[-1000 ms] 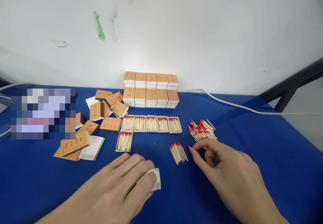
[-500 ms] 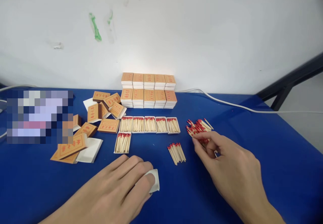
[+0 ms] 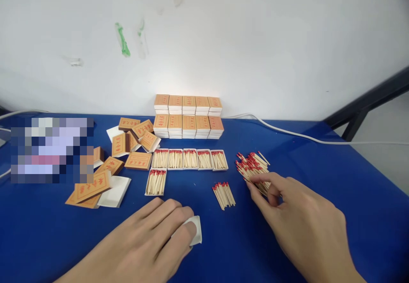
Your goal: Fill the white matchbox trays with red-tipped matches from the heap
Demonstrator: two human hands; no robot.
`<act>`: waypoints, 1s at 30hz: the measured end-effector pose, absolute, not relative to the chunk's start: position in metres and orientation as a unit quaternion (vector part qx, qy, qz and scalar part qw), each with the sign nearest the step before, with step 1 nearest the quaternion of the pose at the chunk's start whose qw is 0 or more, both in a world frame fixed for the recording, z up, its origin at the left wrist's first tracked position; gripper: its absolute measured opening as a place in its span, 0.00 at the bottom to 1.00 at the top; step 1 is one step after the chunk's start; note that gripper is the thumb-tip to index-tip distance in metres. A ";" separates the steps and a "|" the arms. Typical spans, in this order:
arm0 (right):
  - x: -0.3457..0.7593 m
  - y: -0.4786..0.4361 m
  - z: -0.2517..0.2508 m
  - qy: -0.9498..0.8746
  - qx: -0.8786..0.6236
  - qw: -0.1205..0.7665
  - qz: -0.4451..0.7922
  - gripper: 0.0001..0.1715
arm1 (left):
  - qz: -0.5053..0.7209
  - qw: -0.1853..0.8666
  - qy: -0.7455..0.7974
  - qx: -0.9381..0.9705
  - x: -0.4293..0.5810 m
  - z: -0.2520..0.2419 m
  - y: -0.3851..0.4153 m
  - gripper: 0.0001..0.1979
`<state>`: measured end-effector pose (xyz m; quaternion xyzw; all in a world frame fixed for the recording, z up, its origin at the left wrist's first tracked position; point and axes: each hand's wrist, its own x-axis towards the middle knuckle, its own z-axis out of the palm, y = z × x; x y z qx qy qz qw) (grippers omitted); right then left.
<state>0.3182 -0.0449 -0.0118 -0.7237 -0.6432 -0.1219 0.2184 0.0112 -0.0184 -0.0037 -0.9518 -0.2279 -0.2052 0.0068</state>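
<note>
My left hand (image 3: 150,240) is closed around a small white matchbox tray (image 3: 196,230), most of it hidden under the fingers. My right hand (image 3: 300,219) pinches at the near edge of a loose pile of red-tipped matches (image 3: 251,166); a match tip shows at its fingertips, and how many it holds is hidden. Between the hands lies a small fanned bunch of matches (image 3: 224,195) on the blue table. Beyond them stands a row of open trays filled with matches (image 3: 190,159). One more filled tray (image 3: 156,182) sits in front of the row's left end.
Stacked closed matchboxes (image 3: 188,123) stand in two rows near the wall. To the left lie scattered matchbox sleeves and boxes (image 3: 138,161), with a white tray (image 3: 115,191). A blurred object (image 3: 51,151) is at far left. A white cable (image 3: 287,132) runs along the back right.
My right hand has shifted slightly right and toward me at the pile's near edge, uncovering more matches. My left hand and its tray are nearly still. The view has tilted slightly.
</note>
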 end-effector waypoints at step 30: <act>0.311 -0.047 -0.007 -0.688 -0.672 0.271 0.035 0.23 | -0.202 0.008 -0.238 -0.950 0.015 -0.002 -0.018 0.17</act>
